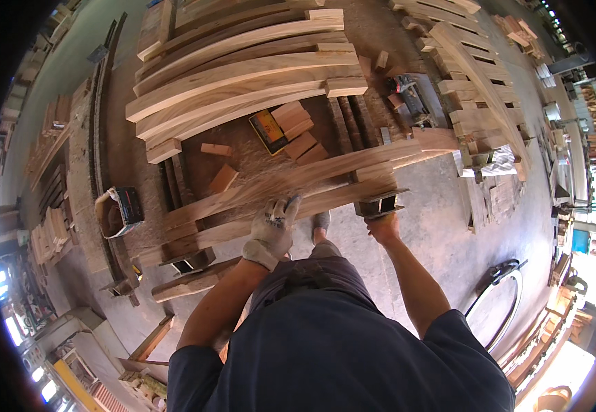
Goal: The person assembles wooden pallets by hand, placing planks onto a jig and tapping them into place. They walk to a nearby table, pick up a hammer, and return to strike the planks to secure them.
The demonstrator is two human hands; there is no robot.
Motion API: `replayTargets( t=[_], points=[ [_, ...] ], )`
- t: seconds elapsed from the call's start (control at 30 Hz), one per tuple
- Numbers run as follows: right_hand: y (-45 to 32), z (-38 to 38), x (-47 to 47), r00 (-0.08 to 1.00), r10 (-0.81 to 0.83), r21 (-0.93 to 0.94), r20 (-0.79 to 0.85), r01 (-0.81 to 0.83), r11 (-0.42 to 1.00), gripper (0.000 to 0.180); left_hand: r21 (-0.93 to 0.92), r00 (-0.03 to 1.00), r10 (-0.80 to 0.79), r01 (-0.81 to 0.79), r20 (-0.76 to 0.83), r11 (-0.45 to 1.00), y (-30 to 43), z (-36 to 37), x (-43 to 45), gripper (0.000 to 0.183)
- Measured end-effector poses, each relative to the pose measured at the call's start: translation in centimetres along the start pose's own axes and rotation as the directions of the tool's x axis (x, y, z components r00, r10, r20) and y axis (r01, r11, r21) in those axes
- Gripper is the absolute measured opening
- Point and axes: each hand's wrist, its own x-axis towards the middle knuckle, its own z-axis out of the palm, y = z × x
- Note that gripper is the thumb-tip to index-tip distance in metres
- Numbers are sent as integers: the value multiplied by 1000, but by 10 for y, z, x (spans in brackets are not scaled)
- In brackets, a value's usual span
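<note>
My left hand [273,229], in a pale work glove bearing printed marks, lies against the near wooden beam [328,200]. Its fingers point away from me towards the gap behind that beam; a small blue spot shows at the fingertips. A longer, slightly curved beam [287,177] runs just beyond, with a short wood block [375,172] between the two at the right. My bare right hand [384,230] is at the near end of a steel beam [380,205] that supports the wood. Its fingers are bent and partly hidden, so any grip there is unclear.
More curved timbers [246,77] lie side by side beyond. Among offcuts [292,121] sits a yellow-and-black box [268,132]. At the right are a power tool [412,98] and stacked planks [478,98]; an open carton [119,212] stands left. A hose [514,298] curves over the concrete floor.
</note>
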Motion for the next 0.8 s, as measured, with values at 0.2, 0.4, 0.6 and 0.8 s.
replayTargets(
  t=[0.2, 0.4, 0.6, 0.8],
  points=[
    [-7, 3, 5, 999, -32, -23, 3, 32, 999, 19, -29, 998, -42, 44, 41, 999, -2, -3, -4, 74],
    [104, 0, 53, 975, -205, 300, 91, 169, 939, 12, 58, 988, 104, -98, -118, 993, -20, 37, -8, 61],
    [29, 6, 19, 997, -76, 164, -32, 80, 983, 11, 135, 945, 35, 10, -326, 991, -26, -42, 29, 62],
    [23, 0, 18, 998, -61, 95, -32, 64, 993, 10, -89, 977, -98, 116, 187, 989, -38, -52, 50, 64]
  ],
)
